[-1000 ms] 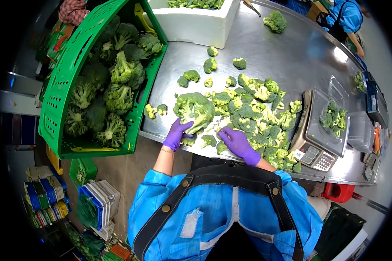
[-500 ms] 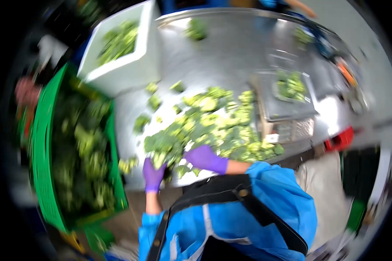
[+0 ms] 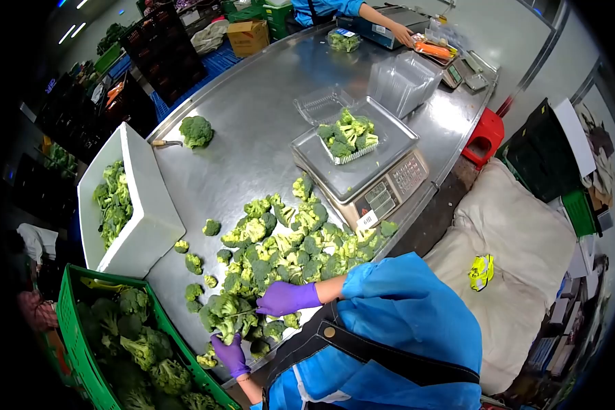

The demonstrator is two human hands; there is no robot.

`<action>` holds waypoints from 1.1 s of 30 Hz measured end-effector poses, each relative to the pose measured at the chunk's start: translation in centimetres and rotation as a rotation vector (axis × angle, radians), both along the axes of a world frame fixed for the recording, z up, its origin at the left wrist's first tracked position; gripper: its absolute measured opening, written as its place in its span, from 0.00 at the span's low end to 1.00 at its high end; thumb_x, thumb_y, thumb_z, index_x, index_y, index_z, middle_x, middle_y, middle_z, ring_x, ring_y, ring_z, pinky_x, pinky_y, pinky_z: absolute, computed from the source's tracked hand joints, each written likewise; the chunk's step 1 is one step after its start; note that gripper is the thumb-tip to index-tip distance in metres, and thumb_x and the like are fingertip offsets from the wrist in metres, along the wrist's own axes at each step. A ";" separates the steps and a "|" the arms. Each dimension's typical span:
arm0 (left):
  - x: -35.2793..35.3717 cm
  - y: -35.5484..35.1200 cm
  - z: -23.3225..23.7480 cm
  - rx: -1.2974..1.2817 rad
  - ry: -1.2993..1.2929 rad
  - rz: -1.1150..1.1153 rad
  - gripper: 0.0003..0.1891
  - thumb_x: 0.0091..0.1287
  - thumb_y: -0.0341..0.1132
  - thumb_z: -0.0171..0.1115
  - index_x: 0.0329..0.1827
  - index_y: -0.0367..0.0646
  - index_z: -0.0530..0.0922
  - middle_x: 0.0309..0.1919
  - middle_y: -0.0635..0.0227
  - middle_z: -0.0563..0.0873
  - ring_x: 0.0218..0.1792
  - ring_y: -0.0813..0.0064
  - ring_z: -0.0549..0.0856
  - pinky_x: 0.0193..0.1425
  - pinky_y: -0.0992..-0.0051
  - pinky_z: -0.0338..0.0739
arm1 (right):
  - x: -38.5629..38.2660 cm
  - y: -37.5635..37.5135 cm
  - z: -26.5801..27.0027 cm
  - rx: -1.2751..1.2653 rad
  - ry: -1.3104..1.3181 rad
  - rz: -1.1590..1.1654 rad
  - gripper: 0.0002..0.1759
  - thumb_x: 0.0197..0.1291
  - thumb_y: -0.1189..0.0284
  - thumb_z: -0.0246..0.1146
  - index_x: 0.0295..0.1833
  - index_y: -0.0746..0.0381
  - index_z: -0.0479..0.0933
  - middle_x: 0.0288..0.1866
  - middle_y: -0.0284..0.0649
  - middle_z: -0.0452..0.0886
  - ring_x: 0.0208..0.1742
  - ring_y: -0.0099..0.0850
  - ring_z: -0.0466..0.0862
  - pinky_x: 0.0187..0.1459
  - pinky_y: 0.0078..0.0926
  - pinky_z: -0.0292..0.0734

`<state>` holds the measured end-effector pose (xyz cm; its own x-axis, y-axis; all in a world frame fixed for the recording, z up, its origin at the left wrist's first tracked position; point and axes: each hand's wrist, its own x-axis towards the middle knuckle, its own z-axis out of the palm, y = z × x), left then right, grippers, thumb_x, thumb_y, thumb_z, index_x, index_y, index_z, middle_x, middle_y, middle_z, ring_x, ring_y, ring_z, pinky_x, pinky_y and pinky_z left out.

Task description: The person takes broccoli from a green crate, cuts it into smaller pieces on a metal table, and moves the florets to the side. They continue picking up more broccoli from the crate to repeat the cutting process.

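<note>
My left hand point(image 3: 231, 355), in a purple glove, is wrapped round the stem of a large broccoli head point(image 3: 225, 315) at the near edge of the metal table. My right hand point(image 3: 280, 299), gloved in purple too, is closed on a knife point(image 3: 243, 313) whose thin blade reaches to that head. Beside both hands spreads a pile of cut broccoli florets point(image 3: 273, 260). To the left a green crate point(image 3: 71, 321) holds whole broccoli heads.
A white foam box point(image 3: 147, 205) with florets stands at the left. On the scale point(image 3: 389, 198) is an open plastic tray of broccoli point(image 3: 348, 137). One broccoli head point(image 3: 197, 132) lies farther back. Another person's hand point(image 3: 402, 34) touches packed carrots point(image 3: 434, 50).
The view has turned and sharpened, so the table and scale appear rotated. My right hand is now closer to the large broccoli head, and the blade shows against it.
</note>
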<state>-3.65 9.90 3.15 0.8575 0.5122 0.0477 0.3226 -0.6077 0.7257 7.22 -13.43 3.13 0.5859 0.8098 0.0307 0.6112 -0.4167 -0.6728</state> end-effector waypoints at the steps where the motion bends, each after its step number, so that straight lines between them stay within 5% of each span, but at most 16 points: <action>1: -0.1 -0.4 1.2 0.005 0.002 -0.003 0.24 0.42 0.31 0.72 0.40 0.35 0.69 0.33 0.52 0.76 0.35 0.57 0.76 0.45 0.64 0.70 | 0.1 -0.2 0.0 0.005 0.002 -0.003 0.21 0.65 0.54 0.45 0.34 0.60 0.73 0.20 0.47 0.76 0.25 0.49 0.77 0.30 0.47 0.71; 4: -0.3 -1.1 4.3 0.412 0.122 -0.059 0.27 0.41 0.36 0.73 0.43 0.34 0.71 0.39 0.47 0.78 0.42 0.45 0.76 0.46 0.60 0.71 | 0.5 -1.1 1.0 -0.045 0.228 -0.153 0.21 0.65 0.52 0.44 0.40 0.56 0.75 0.30 0.46 0.80 0.33 0.47 0.80 0.37 0.46 0.74; 6: -1.1 -0.2 2.0 0.570 0.162 -0.065 0.31 0.41 0.40 0.75 0.46 0.33 0.72 0.43 0.47 0.77 0.47 0.47 0.74 0.51 0.57 0.69 | 0.7 -1.1 1.1 -0.088 0.342 -0.229 0.24 0.64 0.50 0.42 0.40 0.56 0.76 0.32 0.46 0.80 0.36 0.48 0.80 0.40 0.47 0.73; 8: -1.2 -0.9 1.9 0.453 0.286 -0.051 0.35 0.42 0.40 0.74 0.52 0.32 0.71 0.51 0.46 0.75 0.55 0.49 0.73 0.61 0.59 0.65 | 0.4 -0.9 0.9 -0.019 0.408 -0.187 0.24 0.63 0.49 0.44 0.41 0.55 0.76 0.35 0.47 0.80 0.38 0.47 0.80 0.39 0.45 0.74; 9: -2.0 -0.4 -0.8 0.601 0.042 -0.107 0.36 0.43 0.41 0.74 0.55 0.34 0.70 0.51 0.49 0.75 0.54 0.50 0.73 0.59 0.61 0.66 | 0.4 -0.7 1.8 -0.067 0.375 -0.140 0.24 0.63 0.47 0.45 0.42 0.55 0.76 0.32 0.45 0.80 0.35 0.45 0.81 0.37 0.43 0.75; 11: -1.9 -1.6 0.0 0.403 0.164 -0.086 0.37 0.43 0.38 0.74 0.57 0.34 0.68 0.55 0.47 0.73 0.58 0.50 0.71 0.63 0.62 0.64 | -0.6 0.1 -0.2 -0.070 0.355 -0.151 0.24 0.61 0.46 0.47 0.39 0.55 0.76 0.22 0.42 0.79 0.26 0.43 0.81 0.30 0.40 0.74; 15: -0.8 -3.2 2.0 0.271 0.017 -0.079 0.25 0.40 0.32 0.71 0.42 0.38 0.70 0.38 0.53 0.75 0.42 0.51 0.74 0.45 0.60 0.71 | -0.6 0.2 2.0 0.023 0.129 -0.088 0.16 0.62 0.56 0.54 0.32 0.57 0.74 0.19 0.42 0.76 0.22 0.43 0.78 0.25 0.39 0.72; 26: 0.4 -3.9 3.7 0.359 0.060 -0.061 0.22 0.40 0.30 0.68 0.40 0.41 0.71 0.36 0.59 0.75 0.40 0.56 0.74 0.43 0.63 0.71 | 0.5 2.0 2.4 0.013 -0.169 0.103 0.15 0.61 0.59 0.54 0.30 0.59 0.73 0.18 0.43 0.76 0.20 0.44 0.77 0.23 0.40 0.71; 33: 0.6 -4.3 3.7 0.433 0.064 -0.157 0.21 0.40 0.29 0.66 0.39 0.39 0.71 0.36 0.58 0.75 0.41 0.56 0.74 0.43 0.63 0.70 | 0.2 3.4 1.2 -0.033 -0.202 0.034 0.15 0.62 0.60 0.53 0.29 0.60 0.74 0.16 0.43 0.75 0.18 0.43 0.77 0.22 0.40 0.71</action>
